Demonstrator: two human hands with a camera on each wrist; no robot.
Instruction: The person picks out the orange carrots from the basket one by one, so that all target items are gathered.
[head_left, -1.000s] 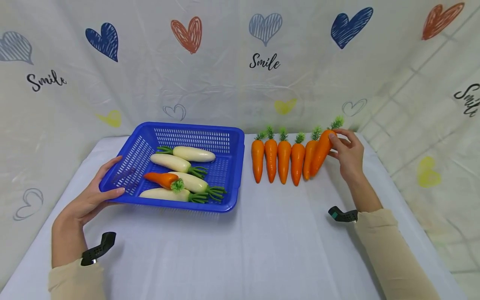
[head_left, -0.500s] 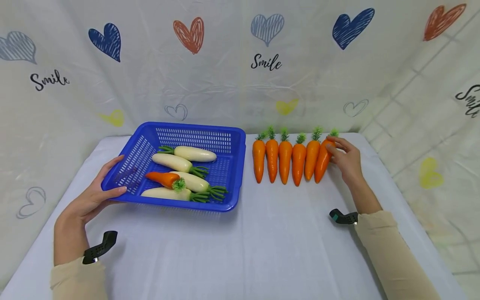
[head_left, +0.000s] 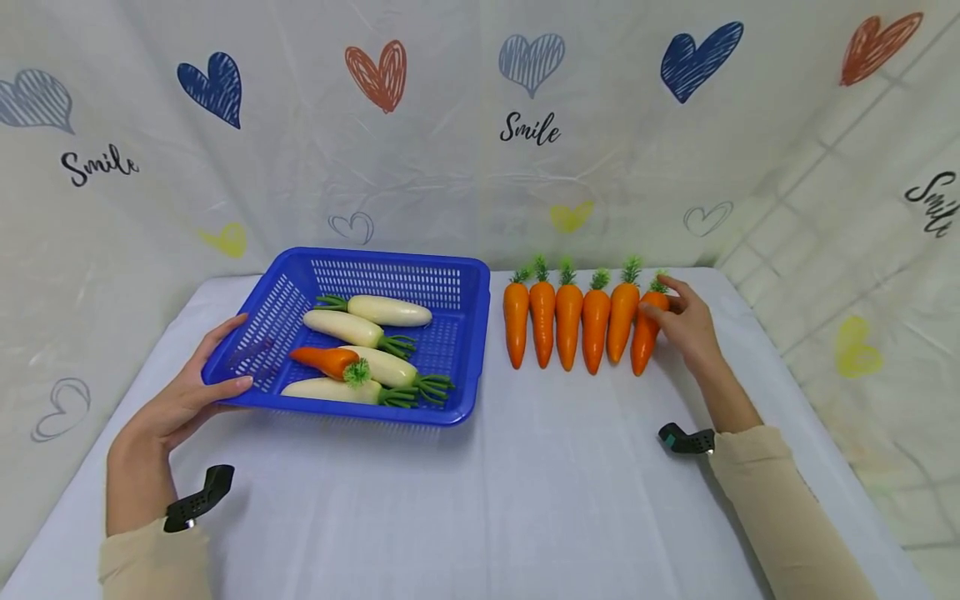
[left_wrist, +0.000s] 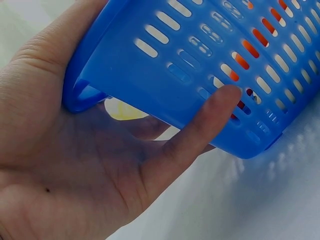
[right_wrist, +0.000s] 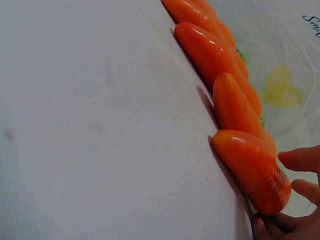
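My left hand (head_left: 176, 400) grips the left side of a blue plastic basket (head_left: 482, 333), thumb over the near rim. The left wrist view shows a finger (left_wrist: 200, 127) lying against the slotted wall. Inside the basket lie several white radishes (head_left: 390, 311) with green stems and one orange carrot (head_left: 321, 359) across them. At the right, my right hand (head_left: 692, 327) holds the top of the rightmost carrot (head_left: 646, 343) between thumb and fingers. In the right wrist view this carrot (right_wrist: 250, 165) lies on the cloth, fingers around its thick end.
To the left of the held carrot, several more carrots (head_left: 568, 325) lie side by side, green tops toward the back. A white cloth (head_left: 555, 483) covers the table. Behind it hangs a pale curtain (head_left: 442, 183) printed with hearts and "Smile".
My right hand has lowered the rightmost carrot onto the cloth and straightened it at the row's end, tip shifting right and nearer. The left hand and basket have stayed put.
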